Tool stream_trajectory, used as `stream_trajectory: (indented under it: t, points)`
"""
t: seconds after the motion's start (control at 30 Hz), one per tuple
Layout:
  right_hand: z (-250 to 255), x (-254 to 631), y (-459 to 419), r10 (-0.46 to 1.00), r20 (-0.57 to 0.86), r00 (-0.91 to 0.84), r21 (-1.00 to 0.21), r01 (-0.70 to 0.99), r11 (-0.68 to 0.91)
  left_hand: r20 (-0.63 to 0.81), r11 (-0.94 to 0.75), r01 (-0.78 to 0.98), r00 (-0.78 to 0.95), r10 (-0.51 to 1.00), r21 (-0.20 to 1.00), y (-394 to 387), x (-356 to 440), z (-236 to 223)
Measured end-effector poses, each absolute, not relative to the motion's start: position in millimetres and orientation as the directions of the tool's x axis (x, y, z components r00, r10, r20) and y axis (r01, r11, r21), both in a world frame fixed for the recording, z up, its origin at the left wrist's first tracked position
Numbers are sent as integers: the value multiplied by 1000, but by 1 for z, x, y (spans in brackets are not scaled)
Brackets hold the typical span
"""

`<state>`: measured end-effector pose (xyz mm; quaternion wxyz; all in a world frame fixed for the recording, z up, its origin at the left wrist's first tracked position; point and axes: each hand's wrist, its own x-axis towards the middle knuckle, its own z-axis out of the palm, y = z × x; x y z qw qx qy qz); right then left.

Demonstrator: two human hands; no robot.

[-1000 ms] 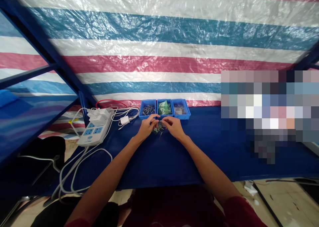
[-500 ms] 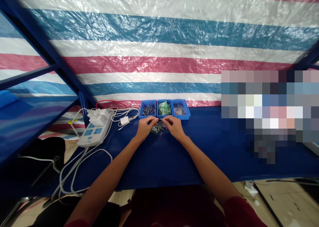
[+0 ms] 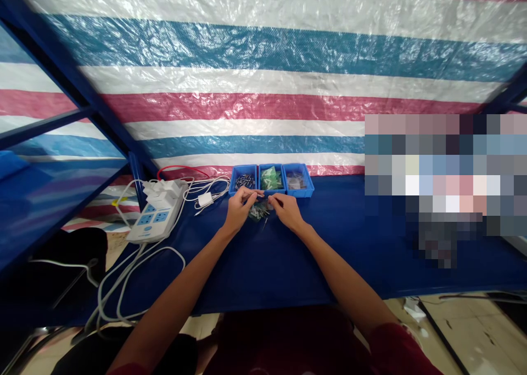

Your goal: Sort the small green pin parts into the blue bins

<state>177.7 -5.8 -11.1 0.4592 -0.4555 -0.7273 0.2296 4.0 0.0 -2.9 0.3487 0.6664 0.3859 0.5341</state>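
A glossy, crinkled sheet of woven plastic, striped red, white and blue, was stretched behind a smooth, dark blue table. A white rectangular power strip was set at the left. The right hand was curled, its fingertips drawn narrow; whether anything was gripped cannot be told. By the left hand, a small slender piece, blurred, was held at the fingertips, just before three blue plastic bins, filled with dark rods, green packets and translucent pieces. Beneath the hands, a green-and-silver heap was spread.
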Motion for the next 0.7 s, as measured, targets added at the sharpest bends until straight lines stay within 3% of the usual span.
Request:
stream_trajectory:
  t: [0.07, 0.17, 0.27, 0.53, 0.7]
  points:
    - [-12, 179, -5, 881, 459, -114, -765, 454, 457, 466, -486, 231, 139, 874, 843, 0, 3, -2]
    - [-10, 180, -6, 884, 465, -38, -784, 447, 431, 550, -576, 430, 200, 811, 695, 2, 0, -1]
    - [-5, 181, -8, 885, 466, 12, -804, 424, 417, 612, -654, 481, 268, 744, 584, 4, -2, -3]
    - [-8, 177, -9, 888, 433, -155, -830, 317, 460, 591, -622, 471, 235, 772, 626, 2, -2, -5]
    - [-14, 176, -5, 902, 409, -140, -830, 352, 432, 593, -628, 445, 236, 770, 638, 0, -2, -1]
